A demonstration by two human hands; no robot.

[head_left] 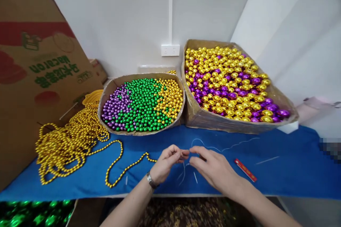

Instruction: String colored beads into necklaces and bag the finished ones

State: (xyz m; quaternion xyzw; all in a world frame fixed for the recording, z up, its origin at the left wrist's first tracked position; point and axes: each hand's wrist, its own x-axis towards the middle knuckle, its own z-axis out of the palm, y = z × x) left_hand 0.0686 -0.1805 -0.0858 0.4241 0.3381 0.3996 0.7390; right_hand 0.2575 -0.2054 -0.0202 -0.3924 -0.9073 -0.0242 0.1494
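Observation:
My left hand (170,159) is closed in a pinch, and a thin white thread (184,174) hangs just below its fingertips. Close against it, my right hand (210,166) has its thumb and forefinger curled around the same thread at the tips. How the thread runs between the fingers is too fine to make out. A gold bead string (128,167) snakes across the blue cloth, and its end disappears behind my left hand. From near my right fingertips, a long piece of thread loops away to the right.
A box of small purple, green and gold beads (144,104) stands behind my hands. To its right is a larger box of gold and purple beads (226,85). Piled gold strings (71,142) lie left, beside a big carton (34,78). A red packet (245,170) lies right.

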